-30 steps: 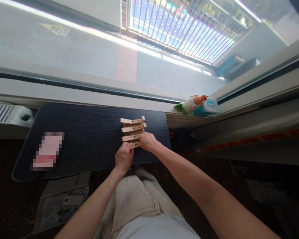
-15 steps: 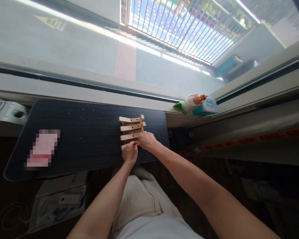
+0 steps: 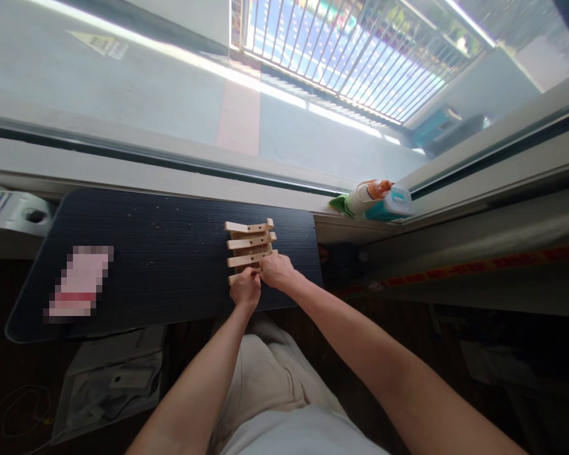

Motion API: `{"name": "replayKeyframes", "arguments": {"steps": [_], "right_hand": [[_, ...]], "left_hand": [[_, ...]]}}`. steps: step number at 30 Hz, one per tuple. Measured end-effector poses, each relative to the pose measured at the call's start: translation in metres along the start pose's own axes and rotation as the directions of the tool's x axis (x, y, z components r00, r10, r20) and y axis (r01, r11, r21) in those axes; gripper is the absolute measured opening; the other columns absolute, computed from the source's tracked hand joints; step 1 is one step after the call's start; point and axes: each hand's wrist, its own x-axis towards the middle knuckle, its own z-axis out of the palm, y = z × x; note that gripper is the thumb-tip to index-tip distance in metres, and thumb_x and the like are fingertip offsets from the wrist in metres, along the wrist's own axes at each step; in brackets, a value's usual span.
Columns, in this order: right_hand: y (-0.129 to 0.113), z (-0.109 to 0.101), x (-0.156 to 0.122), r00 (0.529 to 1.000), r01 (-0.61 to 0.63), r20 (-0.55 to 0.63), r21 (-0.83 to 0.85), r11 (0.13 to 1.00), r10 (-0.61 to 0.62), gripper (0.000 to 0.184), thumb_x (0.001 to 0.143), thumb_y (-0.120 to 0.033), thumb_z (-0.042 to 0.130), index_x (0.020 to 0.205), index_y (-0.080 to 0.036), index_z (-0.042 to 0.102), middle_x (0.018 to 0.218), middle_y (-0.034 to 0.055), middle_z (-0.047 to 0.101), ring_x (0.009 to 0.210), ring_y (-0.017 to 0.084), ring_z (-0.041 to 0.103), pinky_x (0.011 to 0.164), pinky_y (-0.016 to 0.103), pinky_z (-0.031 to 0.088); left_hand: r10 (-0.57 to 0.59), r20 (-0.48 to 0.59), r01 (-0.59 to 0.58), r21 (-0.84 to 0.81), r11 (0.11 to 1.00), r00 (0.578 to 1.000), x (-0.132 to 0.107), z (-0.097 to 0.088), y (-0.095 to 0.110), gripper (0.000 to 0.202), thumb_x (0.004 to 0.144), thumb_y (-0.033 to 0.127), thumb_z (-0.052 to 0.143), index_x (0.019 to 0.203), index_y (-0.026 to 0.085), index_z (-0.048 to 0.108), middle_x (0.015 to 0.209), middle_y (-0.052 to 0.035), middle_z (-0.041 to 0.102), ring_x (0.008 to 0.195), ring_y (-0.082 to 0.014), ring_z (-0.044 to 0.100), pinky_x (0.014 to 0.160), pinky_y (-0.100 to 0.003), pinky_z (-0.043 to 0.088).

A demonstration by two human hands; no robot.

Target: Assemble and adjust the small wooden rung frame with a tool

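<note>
Since a second ago, the left hand (image 3: 247, 289) has moved a little to the right, and now it is right beside the right hand (image 3: 277, 270). Both hands are at the middle of the frame, on the near end of a small rack of four pale wooden bars on a light brown base (image 3: 251, 242). The rack lies flat on a long black wood-grain tabletop (image 3: 180, 265).

The right hand is curled over the near right corner of the rack and is closed on it. Its fingertips are hidden. The left hand sits on the front of the near wooden bar (image 3: 233, 279), and the bar's left end pokes out past it. The left fingers are bunched up next to the right hand. Something dark and tiny shows at their tips, but I cannot tell what it is, or if they pinch it. The other three bars are in a row just above the hands in the frame, with dark dots on them.

At the left of the frame, a pink and red blurry block (image 3: 80, 278) lies on the tabletop, well apart from the hands. Right of center, a white bottle with an orange top (image 3: 361, 201) is beside a teal box with a clear lid (image 3: 391, 205).
</note>
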Motion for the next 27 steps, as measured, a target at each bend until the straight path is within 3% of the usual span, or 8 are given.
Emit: {"name": "replayKeyframes", "arguments": {"steps": [4, 8, 13, 17, 23, 27], "right_hand": [[0.0, 0.0, -0.005, 0.997, -0.07, 0.017, 0.03, 0.997, 0.069, 0.026, 0.079, -0.03, 0.045, 0.091, -0.017, 0.065, 0.095, 0.0118, 0.065, 0.091, 0.02, 0.059, 0.074, 0.028, 0.046], [-0.001, -0.009, -0.014, 0.998, 0.056, -0.015, -0.036, 0.998, -0.056, 0.025, 0.077, -0.025, 0.05, 0.097, -0.017, 0.062, 0.095, 0.011, 0.065, 0.089, 0.02, 0.06, 0.071, 0.028, 0.047], [0.001, -0.014, -0.011, 0.983, 0.178, -0.018, -0.117, 0.977, -0.181, 0.023, 0.078, -0.014, 0.045, 0.084, -0.014, 0.067, 0.088, 0.0119, 0.066, 0.084, 0.021, 0.061, 0.07, 0.028, 0.046], [0.0, -0.007, -0.006, 0.987, 0.157, -0.031, -0.092, 0.983, -0.16, 0.023, 0.078, -0.016, 0.045, 0.083, -0.013, 0.068, 0.085, 0.012, 0.067, 0.083, 0.021, 0.062, 0.069, 0.027, 0.047], [-0.001, -0.002, -0.011, 1.0, 0.004, 0.005, -0.018, 1.0, -0.004, 0.023, 0.08, -0.021, 0.045, 0.085, -0.015, 0.066, 0.088, 0.0122, 0.067, 0.086, 0.019, 0.061, 0.071, 0.027, 0.047], [0.0, -0.01, -0.019, 0.993, 0.109, -0.031, -0.076, 0.991, -0.111, 0.024, 0.081, -0.018, 0.044, 0.095, -0.017, 0.064, 0.093, 0.0116, 0.066, 0.088, 0.019, 0.061, 0.072, 0.029, 0.046]], "left_hand": [[0.009, -0.002, -0.009, 0.018, 1.0, 1.0, 0.001, 0.001, -0.001, 0.027, 0.078, 0.037, 0.04, 0.09, 0.029, 0.064, 0.086, -0.0035, 0.068, 0.073, -0.0186, 0.059, 0.056, -0.025, 0.037], [0.01, 0.004, -0.01, 0.022, 1.0, 1.0, 0.0, -0.002, 0.0, 0.027, 0.078, 0.036, 0.041, 0.09, 0.03, 0.063, 0.085, -0.0031, 0.068, 0.075, -0.0191, 0.06, 0.056, -0.025, 0.037], [-0.006, 0.011, 0.006, 0.037, 0.999, 1.0, -0.002, -0.006, 0.003, 0.029, 0.078, 0.036, 0.039, 0.09, 0.028, 0.064, 0.085, -0.0052, 0.067, 0.073, -0.0203, 0.06, 0.056, -0.026, 0.037], [-0.008, 0.004, 0.008, 0.026, 1.0, 1.0, -0.003, -0.006, 0.003, 0.029, 0.078, 0.037, 0.04, 0.091, 0.028, 0.064, 0.086, -0.0055, 0.067, 0.074, -0.0203, 0.06, 0.056, -0.026, 0.038], [0.039, -0.01, -0.039, 0.034, 0.999, 0.999, -0.003, -0.005, 0.001, 0.028, 0.078, 0.035, 0.039, 0.092, 0.029, 0.063, 0.088, -0.0053, 0.068, 0.075, -0.0211, 0.061, 0.056, -0.027, 0.038], [0.038, -0.003, -0.038, 0.037, 0.999, 0.999, -0.004, -0.007, 0.001, 0.028, 0.078, 0.035, 0.04, 0.092, 0.029, 0.063, 0.088, -0.005, 0.068, 0.076, -0.0213, 0.061, 0.057, -0.027, 0.039]]}}
